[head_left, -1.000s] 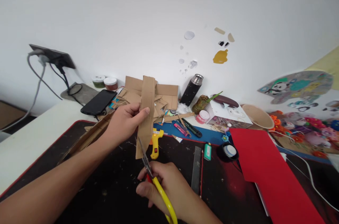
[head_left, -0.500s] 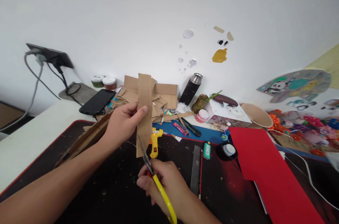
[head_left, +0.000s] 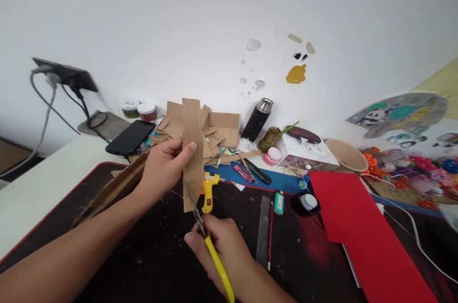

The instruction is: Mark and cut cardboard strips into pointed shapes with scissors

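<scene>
Between the thumb and fingers of my left hand (head_left: 170, 162) is an upright strip of brown cardboard (head_left: 192, 126). My right hand (head_left: 223, 250) is closed around yellow-handled scissors (head_left: 219, 262), whose blades point up and lie at the lower end of the strip. How far the blades have cut in cannot be made out. Just behind the strip, a yellow glue gun (head_left: 208, 193) rests on the dark mat (head_left: 143, 255). A larger folded cardboard piece (head_left: 118, 183) lies beneath and beside my left forearm.
Cardboard scraps (head_left: 225, 126), a black flask (head_left: 258, 119) and a utility knife (head_left: 258, 172) lie toward the wall. A ruler (head_left: 263, 231), a pencil (head_left: 270, 241) and red sheet (head_left: 365, 226) are to the right. A phone (head_left: 131, 137) sits at left.
The fingers of my right hand have drawn closer together on the scissors. The strip and both hands appear slightly further left, along with a small shift of the whole view.
</scene>
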The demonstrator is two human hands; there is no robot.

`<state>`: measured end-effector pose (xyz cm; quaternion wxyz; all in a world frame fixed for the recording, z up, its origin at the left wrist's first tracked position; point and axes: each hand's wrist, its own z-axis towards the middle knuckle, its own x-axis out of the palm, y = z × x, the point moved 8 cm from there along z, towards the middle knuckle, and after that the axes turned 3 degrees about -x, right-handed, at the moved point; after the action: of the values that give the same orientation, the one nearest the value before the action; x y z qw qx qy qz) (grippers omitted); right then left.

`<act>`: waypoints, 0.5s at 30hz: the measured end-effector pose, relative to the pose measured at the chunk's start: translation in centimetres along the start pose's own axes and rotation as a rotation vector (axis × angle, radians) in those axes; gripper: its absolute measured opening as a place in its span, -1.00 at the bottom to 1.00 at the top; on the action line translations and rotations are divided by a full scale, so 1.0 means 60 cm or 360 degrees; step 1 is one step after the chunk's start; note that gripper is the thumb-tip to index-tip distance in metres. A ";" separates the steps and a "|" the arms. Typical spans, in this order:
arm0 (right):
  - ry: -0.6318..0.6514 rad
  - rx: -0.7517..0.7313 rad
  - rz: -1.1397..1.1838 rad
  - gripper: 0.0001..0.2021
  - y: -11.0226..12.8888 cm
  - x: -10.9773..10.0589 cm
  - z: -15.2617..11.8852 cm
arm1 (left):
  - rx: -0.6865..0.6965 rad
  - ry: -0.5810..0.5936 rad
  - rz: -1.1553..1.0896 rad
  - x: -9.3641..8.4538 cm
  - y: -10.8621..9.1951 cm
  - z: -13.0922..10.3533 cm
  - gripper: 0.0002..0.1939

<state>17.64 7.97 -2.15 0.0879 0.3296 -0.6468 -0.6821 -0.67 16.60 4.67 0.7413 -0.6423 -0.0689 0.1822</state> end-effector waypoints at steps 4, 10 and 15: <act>-0.0004 0.0061 -0.0121 -0.70 -0.006 0.003 0.000 | 0.0022 0.0033 0.0016 0.004 -0.003 0.001 -0.59; -0.0004 0.0091 -0.0271 -0.73 -0.006 0.003 0.003 | 0.0049 0.0065 0.0013 0.006 -0.005 0.001 -0.60; -0.0005 0.0153 -0.0350 -0.75 -0.008 0.002 0.003 | 0.0070 0.0077 0.0046 0.005 -0.007 0.003 -0.59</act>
<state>17.61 8.12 -2.64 -0.0044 0.4013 -0.6388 -0.6565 -0.39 16.82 5.08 0.7539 -0.6310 -0.0377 0.1789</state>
